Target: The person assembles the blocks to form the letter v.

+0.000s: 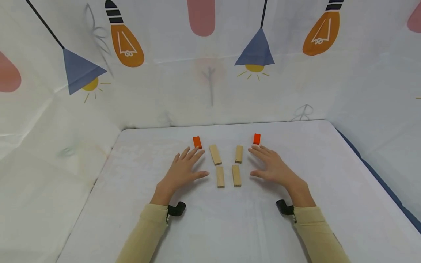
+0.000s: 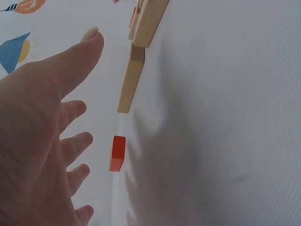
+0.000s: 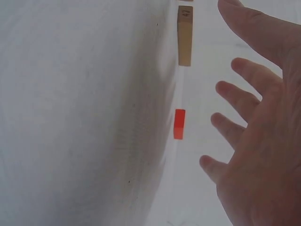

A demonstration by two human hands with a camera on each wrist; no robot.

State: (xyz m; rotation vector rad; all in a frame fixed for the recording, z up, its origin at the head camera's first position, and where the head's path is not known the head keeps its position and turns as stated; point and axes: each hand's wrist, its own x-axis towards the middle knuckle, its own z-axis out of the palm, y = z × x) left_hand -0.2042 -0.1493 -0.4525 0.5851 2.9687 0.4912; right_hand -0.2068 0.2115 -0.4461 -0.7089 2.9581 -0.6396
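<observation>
Both hands hover over the white table with fingers spread and nothing in them. My left hand [image 1: 182, 170] is nearest a red block [image 1: 197, 142], its fingertips overlapping that block's lower end in the head view. Just below the other red block [image 1: 257, 138] is my right hand [image 1: 274, 168]. Between the hands lie plain wooden blocks in two rows: an upper left block [image 1: 215, 155], an upper right block [image 1: 239, 154], a lower left block [image 1: 220, 177] and a lower right block [image 1: 236, 175]. In the right wrist view, one wooden block [image 3: 185, 35] bears a dark mark on its end.
The white-covered table [image 1: 230, 230] has its back edge against a white cloth [image 1: 184, 95] printed with lamps and bulbs. More cloth hangs at the left and right sides. A black wrist camera mount [image 1: 177, 209] sits at the left cuff, another mount [image 1: 284, 207] at the right.
</observation>
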